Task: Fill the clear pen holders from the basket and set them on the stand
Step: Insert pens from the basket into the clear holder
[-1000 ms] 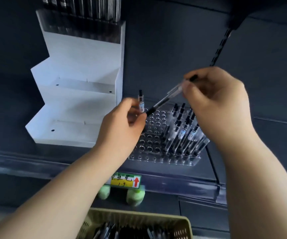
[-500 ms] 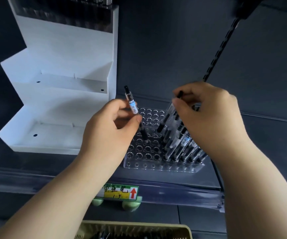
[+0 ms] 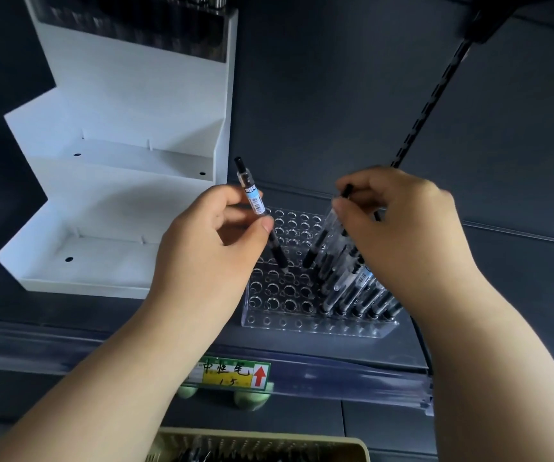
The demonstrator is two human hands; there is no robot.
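A clear pen holder [image 3: 282, 291] with rows of round holes sits on the dark shelf; its right side holds several black pens [image 3: 352, 288]. My left hand [image 3: 209, 248] grips a black pen with a clear barrel [image 3: 252, 195], tip pointing down over the holder's empty holes. My right hand [image 3: 402, 235] pinches the top of another pen [image 3: 322, 238] slanting down into the holder beside the standing pens. The white stepped stand [image 3: 129, 181] is at the left, its lower two steps bare. The beige basket [image 3: 262, 450] with pens shows at the bottom edge.
A filled holder of pens [image 3: 155, 25] sits on the stand's top step. A yellow-green price tag [image 3: 232, 375] hangs on the shelf's front rail [image 3: 352, 375]. A slotted black upright [image 3: 435, 95] runs up the back wall at right.
My right hand has lowered its pen from a raised slant down into the holder. My left hand's pen now points tip-down over the holes. The view shifted closer.
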